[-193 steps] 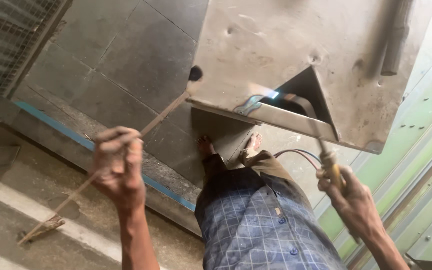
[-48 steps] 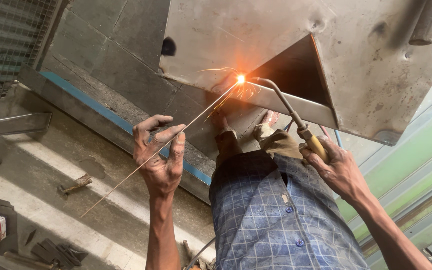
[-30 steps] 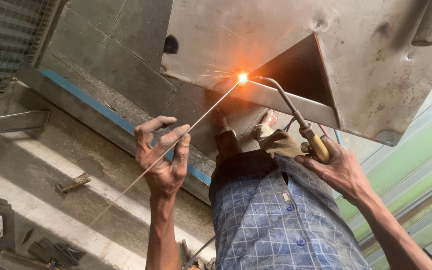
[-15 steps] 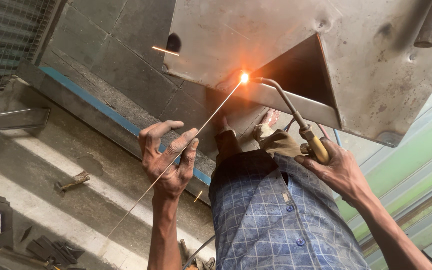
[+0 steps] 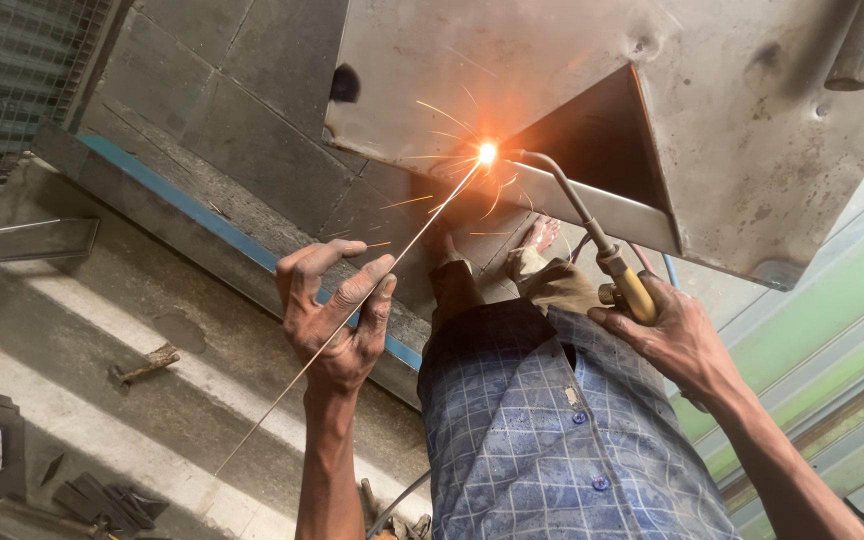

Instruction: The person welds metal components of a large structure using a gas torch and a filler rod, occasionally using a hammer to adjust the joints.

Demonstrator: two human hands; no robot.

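Brazing a seam on the steel box, rod in one hand, torch in the other.

My left hand (image 5: 337, 315) pinches the thin filler rod (image 5: 352, 320) between its fingers; the rod runs up toward 1 o'clock to the glowing joint (image 5: 488, 152) on the metal box (image 5: 752, 150). My right hand (image 5: 677, 340), at 3 o'clock from the left, grips the torch (image 5: 592, 235), its bent nozzle reaching the same spot amid sparks.

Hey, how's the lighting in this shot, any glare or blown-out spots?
Head view: the flame point at the torch tip is blown out orange-white, throwing sparks and warm glow onto the metal sheet; daylight stripes the concrete floor; the left hand and right hand stay sharp.
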